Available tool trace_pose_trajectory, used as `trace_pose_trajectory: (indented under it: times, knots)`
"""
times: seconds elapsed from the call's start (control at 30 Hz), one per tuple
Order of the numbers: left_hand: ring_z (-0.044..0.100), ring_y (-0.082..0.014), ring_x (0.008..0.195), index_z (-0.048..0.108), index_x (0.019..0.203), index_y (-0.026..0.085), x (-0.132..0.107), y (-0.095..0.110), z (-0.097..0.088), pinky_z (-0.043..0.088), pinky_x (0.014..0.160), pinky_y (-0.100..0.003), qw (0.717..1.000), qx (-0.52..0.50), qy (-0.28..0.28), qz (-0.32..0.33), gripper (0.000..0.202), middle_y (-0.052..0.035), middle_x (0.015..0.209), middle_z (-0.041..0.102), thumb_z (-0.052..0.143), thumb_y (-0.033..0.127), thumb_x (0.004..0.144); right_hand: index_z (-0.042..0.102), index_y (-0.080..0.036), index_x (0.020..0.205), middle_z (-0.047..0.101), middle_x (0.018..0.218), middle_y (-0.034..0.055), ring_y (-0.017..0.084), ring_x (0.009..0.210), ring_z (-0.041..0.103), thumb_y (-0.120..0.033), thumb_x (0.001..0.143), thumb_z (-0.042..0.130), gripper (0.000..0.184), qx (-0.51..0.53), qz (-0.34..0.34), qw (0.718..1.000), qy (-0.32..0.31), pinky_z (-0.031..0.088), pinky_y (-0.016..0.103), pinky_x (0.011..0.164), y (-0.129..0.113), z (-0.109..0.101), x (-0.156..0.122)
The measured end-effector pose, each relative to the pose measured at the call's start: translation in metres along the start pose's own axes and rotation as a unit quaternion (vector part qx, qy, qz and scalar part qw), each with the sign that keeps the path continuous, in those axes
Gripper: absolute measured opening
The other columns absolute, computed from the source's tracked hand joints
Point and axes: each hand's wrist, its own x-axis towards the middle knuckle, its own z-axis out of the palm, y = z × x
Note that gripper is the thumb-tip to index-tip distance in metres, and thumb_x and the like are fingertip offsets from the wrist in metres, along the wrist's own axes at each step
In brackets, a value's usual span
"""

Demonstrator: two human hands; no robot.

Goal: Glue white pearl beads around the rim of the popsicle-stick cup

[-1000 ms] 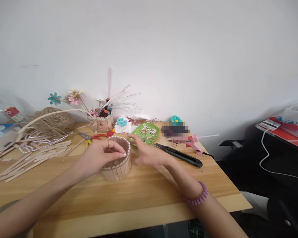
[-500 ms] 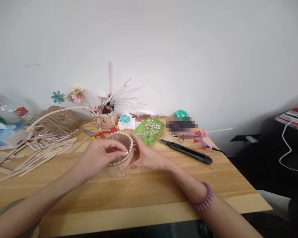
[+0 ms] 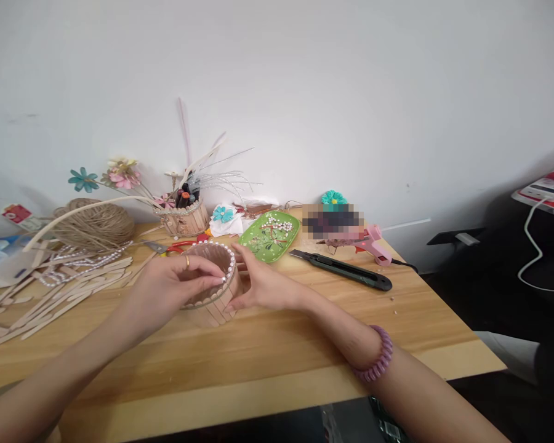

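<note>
At the lower right of the frame, we see one purple coiled band on the right wrist. Left of it, the right hand grasps the side of a wooden pot, which stands below the centre of the frame. The left hand, wearing one gold ring, pinches the pearly beads at the pot's rim between thumb and forefinger. We cannot count those beads exactly.

Further back, we find many wooden sticks at left, one dark utility knife right of centre, one green tray near the middle and one pink glue gun beyond the knife. Behind these, we count one ball of twine, a second pot and three blue-green flowers. At the left edge, one red-and-white label is too blurred for us to read.
</note>
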Motion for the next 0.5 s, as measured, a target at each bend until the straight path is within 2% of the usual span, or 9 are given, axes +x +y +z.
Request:
trace_pose_trajectory:
  times: [0.1,0.23,0.37,0.5]
  knots:
    - [0.066,-0.0178,0.062,0.077,0.073,0.024,-0.0006,0.0000,-0.0019,0.049,0.059,-0.024,1.000,0.024,0.006,0.012,0.021,-0.0004,0.070,0.076,0.067,0.043,0.070,0.014,-0.013,0.148,0.046,0.142,0.0198,0.028,0.129,0.047,-0.034,0.054,0.090,0.122,0.006,0.003,1.000,-0.002,0.035,0.044,0.111,0.0005,0.0003,0.0012]
    - [0.067,-0.0184,0.063,0.076,0.072,0.026,-0.0024,0.0021,-0.0042,0.050,0.062,-0.026,0.994,0.058,0.026,0.092,0.017,-0.0005,0.073,0.077,0.065,0.039,0.073,0.011,-0.012,0.149,0.044,0.143,0.0209,0.030,0.131,0.045,-0.034,0.054,0.090,0.125,0.009,0.004,1.000,-0.004,0.036,0.045,0.110,0.0013,0.0003,0.0014]
    - [0.068,-0.0177,0.065,0.075,0.075,0.027,-0.0040,0.0007,-0.0049,0.052,0.064,-0.026,0.984,0.069,0.026,0.162,0.012,0.0005,0.074,0.076,0.065,0.034,0.077,0.017,-0.018,0.147,0.046,0.141,0.0169,0.028,0.129,0.047,-0.033,0.056,0.089,0.117,0.003,-0.005,1.000,-0.007,0.037,0.044,0.110,0.0032,0.0000,0.0009]
    - [0.067,-0.0163,0.063,0.075,0.076,0.027,-0.0037,-0.0004,-0.0049,0.052,0.065,-0.025,0.977,0.074,0.018,0.200,0.011,0.0010,0.073,0.076,0.065,0.030,0.079,0.023,-0.022,0.143,0.047,0.140,0.0137,0.027,0.127,0.048,-0.031,0.056,0.089,0.109,0.001,-0.018,1.000,-0.006,0.038,0.044,0.108,0.0028,-0.0001,0.0005]
